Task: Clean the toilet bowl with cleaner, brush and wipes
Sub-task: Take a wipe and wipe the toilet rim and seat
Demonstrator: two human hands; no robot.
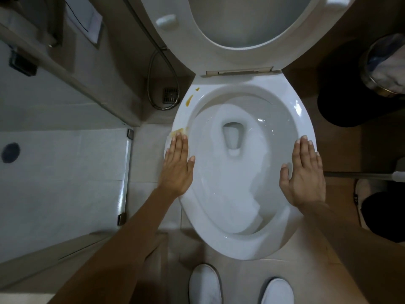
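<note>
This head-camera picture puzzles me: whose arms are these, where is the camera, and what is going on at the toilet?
There is no machine here. The camera sits on a person's head and looks down, so you see their own arms and white slippers. The white ceramic toilet bowl has its seat raised. The left hand lies flat on the left rim, pressing a white wipe whose edge shows beyond the fingers, next to yellow-brown stains. The right hand rests flat and empty on the right rim. White foam coats the inside. A lined metal bin stands at the upper right.
</note>
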